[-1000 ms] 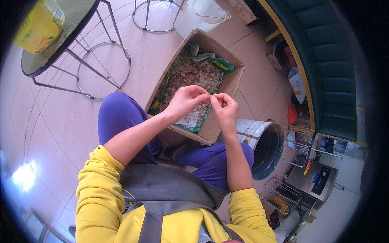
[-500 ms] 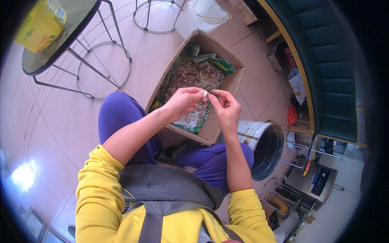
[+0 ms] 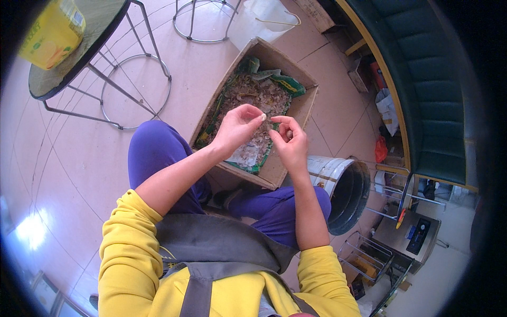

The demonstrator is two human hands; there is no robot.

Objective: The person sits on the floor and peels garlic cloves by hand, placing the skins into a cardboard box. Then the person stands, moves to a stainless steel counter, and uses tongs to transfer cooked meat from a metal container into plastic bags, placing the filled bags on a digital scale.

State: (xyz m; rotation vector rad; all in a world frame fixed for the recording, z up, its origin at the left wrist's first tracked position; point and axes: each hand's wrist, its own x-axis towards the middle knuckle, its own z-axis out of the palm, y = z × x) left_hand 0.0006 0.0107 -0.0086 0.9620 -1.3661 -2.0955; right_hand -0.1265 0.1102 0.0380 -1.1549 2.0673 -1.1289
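Note:
Over the cardboard box (image 3: 301, 113), my left hand (image 3: 237, 124) pinches a small whitish garlic clove (image 3: 263, 117) between thumb and fingertips. Just to the right is my right hand (image 3: 291, 145), its thumb and forefinger slightly apart and a short gap from the clove. The other fingers of that hand curl in around a small pale lump (image 3: 289, 134), mostly hidden, whose kind I cannot make out. Inside the box, papery skins and scraps (image 3: 248, 98) lie on a green plastic liner (image 3: 288, 82).
To the right of my knee a white bucket (image 3: 330, 177) lies tipped, its dark mouth facing right. A translucent pail (image 3: 259, 24) stands behind the box. At far left, a stool (image 3: 92, 45) bears a yellow tub (image 3: 55, 34). A dark green padded bench (image 3: 438, 105) curves along the right.
My hands have drawn apart a little. The clove has come away from my right fingers and stays in my left, and my right hand has shifted slightly left and nearer to me.

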